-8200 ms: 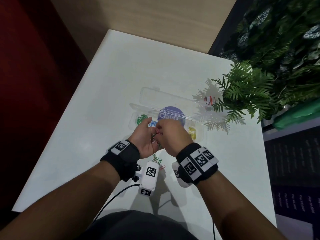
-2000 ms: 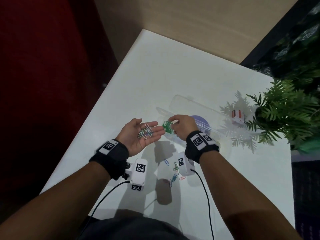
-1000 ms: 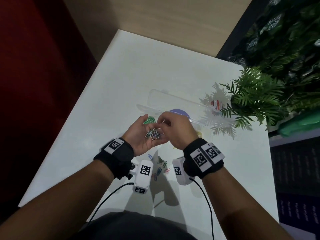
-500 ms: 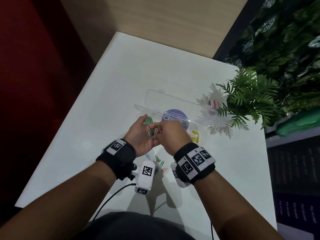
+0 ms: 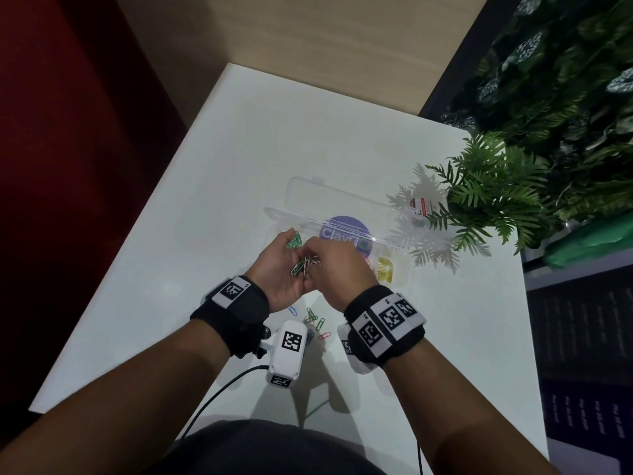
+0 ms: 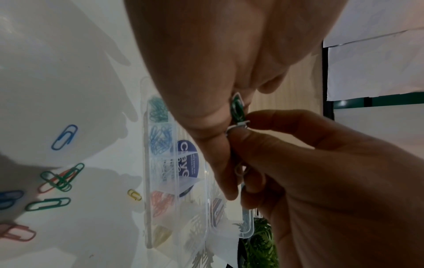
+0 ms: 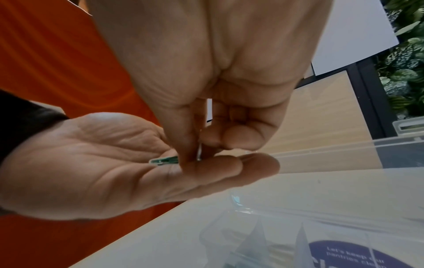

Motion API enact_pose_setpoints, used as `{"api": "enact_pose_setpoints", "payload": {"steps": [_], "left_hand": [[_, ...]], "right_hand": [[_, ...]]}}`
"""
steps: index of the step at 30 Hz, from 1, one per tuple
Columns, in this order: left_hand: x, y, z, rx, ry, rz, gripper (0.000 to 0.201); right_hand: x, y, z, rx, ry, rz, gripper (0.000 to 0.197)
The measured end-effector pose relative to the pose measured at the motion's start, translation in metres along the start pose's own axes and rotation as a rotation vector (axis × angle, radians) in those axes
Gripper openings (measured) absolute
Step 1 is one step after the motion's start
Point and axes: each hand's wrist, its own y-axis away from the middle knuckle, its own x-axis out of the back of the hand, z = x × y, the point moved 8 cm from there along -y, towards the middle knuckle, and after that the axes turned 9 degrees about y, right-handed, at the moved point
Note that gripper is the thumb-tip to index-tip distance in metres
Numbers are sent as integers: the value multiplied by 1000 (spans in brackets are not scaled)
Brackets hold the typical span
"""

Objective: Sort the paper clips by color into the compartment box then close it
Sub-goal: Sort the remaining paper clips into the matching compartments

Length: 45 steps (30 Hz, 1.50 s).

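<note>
My left hand [image 5: 277, 269] lies palm up above the table with relaxed fingers, and a few paper clips [image 5: 302, 265] rest on it, one of them green [image 7: 164, 160]. My right hand [image 5: 334, 265] reaches into that palm, its thumb and forefinger pinching a silver clip [image 6: 238, 125]. Just beyond both hands lies the clear compartment box [image 5: 399, 269] with its lid [image 5: 342, 204] open behind it. Its compartments hold green [image 6: 157, 110], blue [image 6: 160, 139], silver, pink [image 6: 160, 203] and yellow [image 5: 385, 270] clips. Several loose clips [image 5: 317, 322] lie on the table below my wrists.
The white table [image 5: 239, 149] has bare room to the left and far side. A fern plant [image 5: 489, 193] overhangs the box's right end, with a small red-and-white item [image 5: 419, 205] beside it. A cable [image 5: 219, 395] runs from my left wrist camera.
Two seconds ago my right hand was at the box's green compartment; it has come back to the left palm and now pinches a silver clip. The left hand stays palm up.
</note>
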Motion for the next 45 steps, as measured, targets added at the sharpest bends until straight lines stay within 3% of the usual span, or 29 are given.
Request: {"api": "enact_pose_setpoints", "payload": {"steps": [4, 7, 11, 17, 25, 28, 32, 36, 39, 45], "left_hand": [[2, -1, 1, 1, -18, -2, 60], [5, -4, 3, 8, -22, -10, 63], [10, -5, 4, 26, 13, -5, 62], [15, -8, 9, 11, 66, -12, 60], [25, -10, 19, 8, 115, 7, 61], [22, -12, 20, 15, 105, -1, 60], [20, -15, 18, 21, 75, -2, 59], [15, -18, 12, 27, -6, -17, 60], [10, -17, 9, 36, -21, -34, 63], [14, -15, 7, 38, -48, 2, 70]], "right_hand": [[-2, -2, 5, 3, -82, -23, 10], [4, -4, 25, -71, -281, -23, 18], [22, -6, 59, -181, -402, 70, 12], [19, -23, 99, -334, -364, 111, 11], [-25, -51, 115, -501, -237, -74, 19], [-23, -54, 104, -449, -148, -79, 18], [14, -44, 62, -222, -186, 119, 9], [5, -30, 14, 10, -68, -51, 8], [-3, -29, 12, 9, -3, -88, 8], [-1, -22, 23, -60, -247, -48, 9]]}}
